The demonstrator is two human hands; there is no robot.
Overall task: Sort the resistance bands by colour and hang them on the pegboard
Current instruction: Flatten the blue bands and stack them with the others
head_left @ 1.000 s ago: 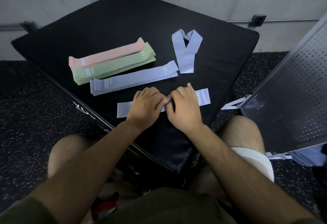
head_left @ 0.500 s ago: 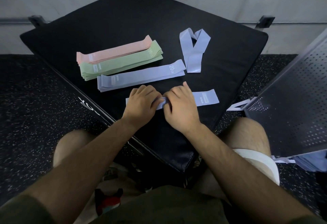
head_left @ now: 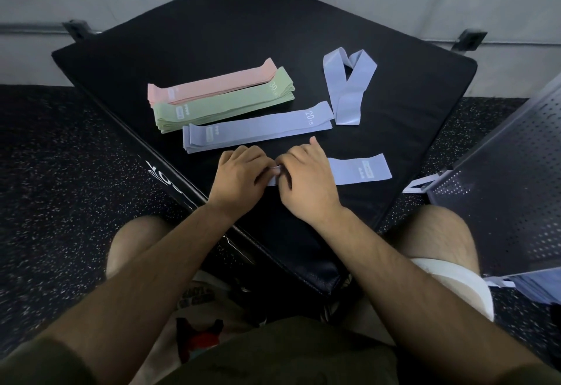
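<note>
Two hands: left hand (head_left: 239,172) and right hand (head_left: 306,178) are meeting at 6 o'clock, fingers (head_left: 274,169) closing on the lilac band (head_left: 359,170), likely flattening it.
Stacks: pink (head_left: 212,85), green (head_left: 224,105) and lilac (head_left: 258,128) piles are lying colour-sorted at 11 o'clock.
Pegboard (head_left: 501,202): waiting at 3 o'clock.

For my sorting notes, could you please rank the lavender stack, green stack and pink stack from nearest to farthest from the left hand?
From the left hand:
1. lavender stack, just beyond the knuckles.
2. green stack, behind that.
3. pink stack, farthest back.
</note>
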